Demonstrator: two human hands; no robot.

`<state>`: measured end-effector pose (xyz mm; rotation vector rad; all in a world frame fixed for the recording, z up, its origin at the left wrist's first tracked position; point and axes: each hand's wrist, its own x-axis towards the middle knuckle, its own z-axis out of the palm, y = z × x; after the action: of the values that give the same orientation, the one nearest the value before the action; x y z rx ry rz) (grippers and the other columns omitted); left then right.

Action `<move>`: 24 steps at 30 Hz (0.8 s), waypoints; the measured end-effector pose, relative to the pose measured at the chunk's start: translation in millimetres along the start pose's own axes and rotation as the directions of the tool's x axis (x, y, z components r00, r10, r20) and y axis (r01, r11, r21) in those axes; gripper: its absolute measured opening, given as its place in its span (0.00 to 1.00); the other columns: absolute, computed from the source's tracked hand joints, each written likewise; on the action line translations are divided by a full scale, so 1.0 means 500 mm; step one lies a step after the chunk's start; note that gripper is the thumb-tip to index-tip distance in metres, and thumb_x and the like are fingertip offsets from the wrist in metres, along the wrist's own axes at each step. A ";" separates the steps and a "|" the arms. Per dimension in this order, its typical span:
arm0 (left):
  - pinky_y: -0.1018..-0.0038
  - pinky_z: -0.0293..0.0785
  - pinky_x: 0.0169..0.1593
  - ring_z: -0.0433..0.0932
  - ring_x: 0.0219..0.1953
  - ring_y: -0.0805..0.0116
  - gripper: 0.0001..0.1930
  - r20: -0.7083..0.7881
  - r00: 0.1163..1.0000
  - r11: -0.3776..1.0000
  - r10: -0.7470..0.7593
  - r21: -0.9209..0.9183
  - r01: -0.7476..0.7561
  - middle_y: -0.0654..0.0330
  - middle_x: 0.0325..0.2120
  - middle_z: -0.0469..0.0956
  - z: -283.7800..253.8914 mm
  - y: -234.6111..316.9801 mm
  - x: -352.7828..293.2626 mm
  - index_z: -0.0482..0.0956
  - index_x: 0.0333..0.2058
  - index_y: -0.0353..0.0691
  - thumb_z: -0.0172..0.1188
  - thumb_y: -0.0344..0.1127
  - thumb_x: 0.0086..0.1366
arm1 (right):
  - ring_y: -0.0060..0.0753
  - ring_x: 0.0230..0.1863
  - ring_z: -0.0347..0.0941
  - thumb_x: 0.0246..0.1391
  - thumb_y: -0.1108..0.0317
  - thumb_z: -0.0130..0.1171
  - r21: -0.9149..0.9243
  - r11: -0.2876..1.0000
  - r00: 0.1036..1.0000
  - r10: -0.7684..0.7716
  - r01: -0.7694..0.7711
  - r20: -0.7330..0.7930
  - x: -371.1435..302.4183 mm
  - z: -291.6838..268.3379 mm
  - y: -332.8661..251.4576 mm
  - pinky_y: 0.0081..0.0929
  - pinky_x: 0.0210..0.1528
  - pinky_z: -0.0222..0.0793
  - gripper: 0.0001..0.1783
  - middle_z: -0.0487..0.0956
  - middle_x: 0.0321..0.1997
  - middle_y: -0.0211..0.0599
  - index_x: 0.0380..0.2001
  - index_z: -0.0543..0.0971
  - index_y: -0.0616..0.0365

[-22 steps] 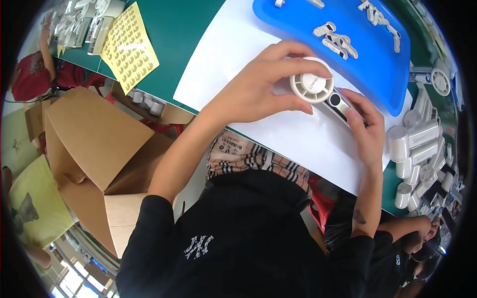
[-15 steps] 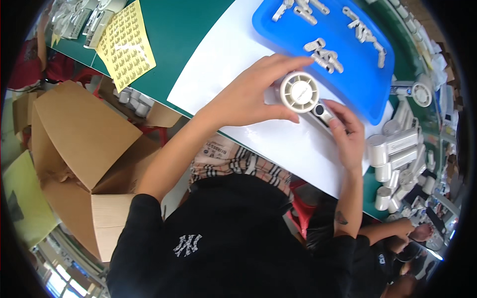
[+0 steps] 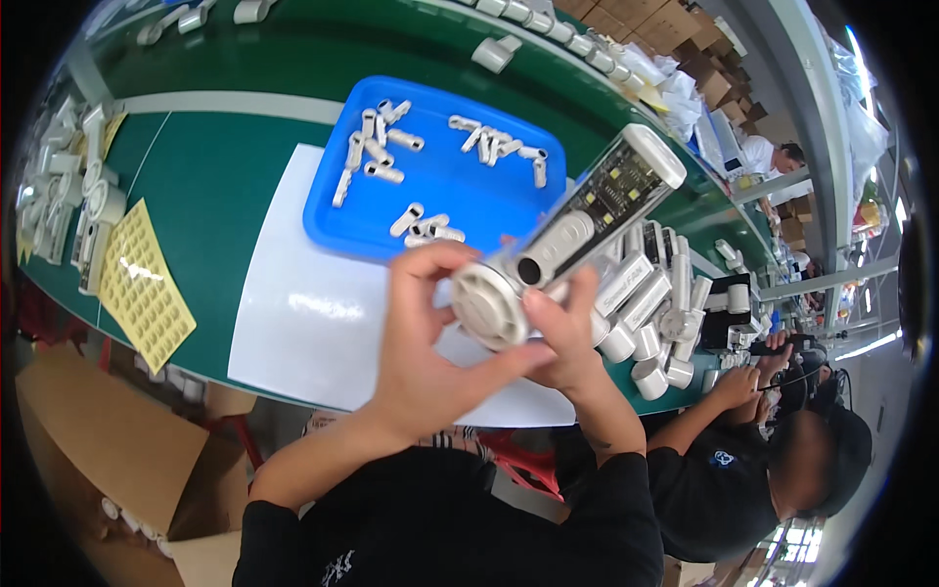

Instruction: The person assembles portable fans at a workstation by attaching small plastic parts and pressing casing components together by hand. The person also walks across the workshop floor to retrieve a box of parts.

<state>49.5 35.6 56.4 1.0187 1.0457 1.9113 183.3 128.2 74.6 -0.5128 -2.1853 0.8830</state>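
Note:
Between my hands is a white handheld fan (image 3: 636, 181), tilted with its handle pointing up and to the right. A transparent panel on the handle shows a circuit board, and a black round spot sits near the neck. My left hand (image 3: 416, 342) curls its fingers and thumb around the round grilled head. At the neck, my right hand (image 3: 567, 338) grips the fan with its thumb near the head. Beyond them lies a blue tray (image 3: 440, 176) holding several small white parts (image 3: 377, 147). A white sheet (image 3: 303, 313) lies under the tray and my hands.
To the right, several white fans (image 3: 641, 298) are piled on the green table (image 3: 225, 176). More fans (image 3: 73, 196) and a yellow sticker sheet (image 3: 147, 284) lie at left. A cardboard box (image 3: 108, 430) stands below. At right sits a co-worker (image 3: 724, 489) in a black cap.
The fan has turned so its handle now rises toward the upper right, with its panel showing. My left hand has closed around the head. The view has swung to the right.

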 end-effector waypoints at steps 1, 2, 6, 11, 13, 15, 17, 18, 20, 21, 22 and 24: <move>0.68 0.73 0.53 0.69 0.52 0.64 0.44 0.031 0.999 1.000 -0.009 -0.007 0.010 0.55 0.49 0.65 0.014 0.003 0.008 0.58 0.54 0.37 0.78 0.33 0.42 | 0.45 0.51 0.71 0.39 0.70 0.74 0.476 0.771 0.877 0.480 -0.423 0.003 -0.009 -0.002 -0.008 0.36 0.50 0.69 0.37 0.68 0.57 0.51 0.55 0.70 0.60; 0.68 0.73 0.53 0.69 0.52 0.64 0.44 0.033 0.999 1.000 0.004 -0.012 -0.003 0.55 0.49 0.65 0.008 0.009 0.019 0.58 0.54 0.37 0.78 0.33 0.42 | 0.48 0.50 0.70 0.39 0.73 0.73 0.578 0.704 0.875 0.482 -0.413 0.038 0.007 -0.032 -0.003 0.34 0.48 0.70 0.32 0.72 0.51 0.48 0.52 0.74 0.53; 0.69 0.70 0.53 0.70 0.53 0.65 0.39 0.302 0.951 0.916 0.062 0.362 -0.174 0.53 0.53 0.67 -0.035 0.050 0.098 0.64 0.54 0.39 0.76 0.33 0.45 | 0.55 0.56 0.68 0.31 0.78 0.71 -0.729 0.633 0.915 -0.403 0.260 -0.023 0.084 -0.202 0.035 0.42 0.55 0.67 0.39 0.69 0.55 0.53 0.54 0.74 0.51; 0.79 0.71 0.36 0.76 0.40 0.72 0.16 -0.074 0.969 0.758 0.234 0.638 -0.134 0.60 0.38 0.78 -0.255 -0.028 0.206 0.75 0.43 0.38 0.66 0.28 0.56 | 0.39 0.54 0.69 0.38 0.73 0.72 -0.624 0.777 0.996 0.049 -0.087 -0.077 0.225 -0.360 0.136 0.30 0.52 0.68 0.40 0.71 0.55 0.40 0.59 0.71 0.50; 0.80 0.70 0.35 0.75 0.38 0.74 0.12 -0.190 0.955 0.696 0.226 0.717 -0.022 0.61 0.35 0.77 -0.346 -0.068 0.221 0.75 0.42 0.38 0.62 0.27 0.59 | 0.38 0.52 0.70 0.41 0.73 0.70 -0.508 0.849 0.982 0.186 -0.146 0.028 0.266 -0.412 0.247 0.29 0.50 0.68 0.39 0.72 0.53 0.41 0.60 0.70 0.50; 0.80 0.70 0.34 0.74 0.37 0.74 0.12 -0.223 0.944 0.686 0.245 0.727 -0.007 0.62 0.34 0.77 -0.376 -0.101 0.226 0.75 0.42 0.38 0.61 0.26 0.60 | 0.42 0.52 0.71 0.42 0.68 0.72 -0.643 0.759 0.955 0.257 -0.106 0.145 0.257 -0.499 0.397 0.31 0.54 0.66 0.40 0.74 0.53 0.43 0.61 0.69 0.50; 0.80 0.68 0.35 0.73 0.34 0.75 0.12 -0.343 0.929 0.714 0.142 0.685 0.144 0.62 0.32 0.77 -0.390 -0.125 0.222 0.75 0.42 0.38 0.61 0.27 0.59 | 0.48 0.57 0.69 0.42 0.63 0.72 -0.712 0.678 0.894 0.416 -0.183 0.167 0.266 -0.500 0.498 0.33 0.60 0.63 0.41 0.71 0.59 0.49 0.61 0.68 0.53; 0.80 0.68 0.35 0.73 0.34 0.75 0.12 -0.349 0.925 0.714 0.152 0.685 0.141 0.62 0.32 0.77 -0.390 -0.128 0.220 0.75 0.42 0.38 0.61 0.27 0.59 | 0.50 0.58 0.68 0.42 0.63 0.71 -0.691 0.677 0.866 0.478 -0.254 0.149 0.276 -0.496 0.531 0.34 0.60 0.63 0.41 0.71 0.60 0.50 0.61 0.68 0.54; 0.79 0.67 0.36 0.73 0.32 0.75 0.13 -0.289 0.951 0.633 0.111 0.758 0.156 0.63 0.30 0.77 -0.388 -0.116 0.211 0.75 0.42 0.38 0.62 0.27 0.58 | 0.51 0.58 0.68 0.42 0.63 0.71 -0.664 0.682 0.838 0.524 -0.307 0.151 0.304 -0.485 0.601 0.35 0.60 0.63 0.41 0.70 0.60 0.51 0.61 0.67 0.54; 0.79 0.67 0.36 0.73 0.32 0.75 0.13 -0.296 0.948 0.629 0.119 0.761 0.159 0.63 0.30 0.77 -0.388 -0.115 0.212 0.75 0.42 0.38 0.62 0.27 0.58 | 0.53 0.58 0.67 0.42 0.65 0.69 -0.719 0.637 0.863 0.494 -0.277 0.106 0.313 -0.485 0.638 0.36 0.60 0.63 0.41 0.70 0.60 0.52 0.62 0.66 0.54; 0.79 0.66 0.37 0.73 0.33 0.75 0.13 -0.321 0.941 0.629 0.109 0.755 0.185 0.63 0.29 0.77 -0.388 -0.116 0.211 0.75 0.42 0.38 0.63 0.27 0.57 | 0.55 0.59 0.67 0.43 0.66 0.68 -0.772 0.580 0.882 0.469 -0.259 0.056 0.310 -0.489 0.670 0.38 0.60 0.64 0.40 0.69 0.60 0.53 0.62 0.65 0.54; 0.78 0.65 0.37 0.73 0.33 0.75 0.14 -0.333 0.939 0.626 0.081 0.751 0.212 0.64 0.29 0.77 -0.383 -0.122 0.219 0.75 0.42 0.38 0.63 0.27 0.57 | 0.57 0.59 0.67 0.44 0.67 0.67 -0.834 0.520 0.906 0.418 -0.187 0.058 0.306 -0.508 0.743 0.39 0.60 0.64 0.40 0.69 0.60 0.54 0.62 0.65 0.53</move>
<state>-152.8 93.8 -34.4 1.0719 2.2212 1.5770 303.6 583.2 8.4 -1.3394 -2.7316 -0.0143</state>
